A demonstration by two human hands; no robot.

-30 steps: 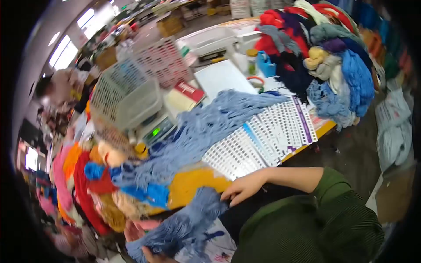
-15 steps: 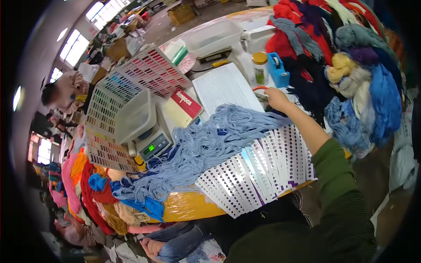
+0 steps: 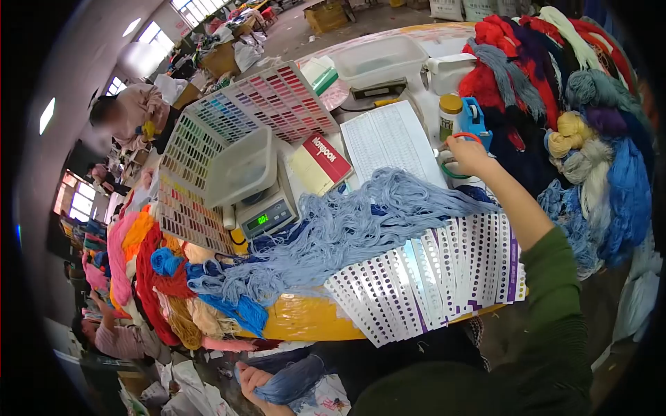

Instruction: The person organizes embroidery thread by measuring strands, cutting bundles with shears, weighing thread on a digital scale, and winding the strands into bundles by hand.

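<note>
Low at the table's near side, my left hand point(image 3: 255, 381) is closed around a grey-blue skein of yarn point(image 3: 295, 381). My right hand point(image 3: 470, 157) reaches over the table with its fingers curled round what look like red-handled scissors point(image 3: 469, 136); their blades are mostly hidden. Close to those fingers are a green ring point(image 3: 454, 170), a jar with a yellow-brown lid point(image 3: 449, 114) and a blue tape dispenser point(image 3: 474, 125). Loose light-blue yarn point(image 3: 361, 215) stretches across the table below the right hand, beside white cards with rows of dark holes point(image 3: 430, 277).
A digital scale point(image 3: 267, 218) carries a clear plastic tub point(image 3: 243, 170). Behind stands a folding colour-sample board point(image 3: 208, 132). A red notebook point(image 3: 325, 161) and printed sheets point(image 3: 388, 142) lie mid-table. Coloured yarn heaps point(image 3: 590, 152) fill the right side. Another person point(image 3: 139, 114) is at the far left.
The whole view has shifted, so the table sits further right. The red handles were ahead of my right fingertips and are now within the hand. My left hand still holds the skein.
</note>
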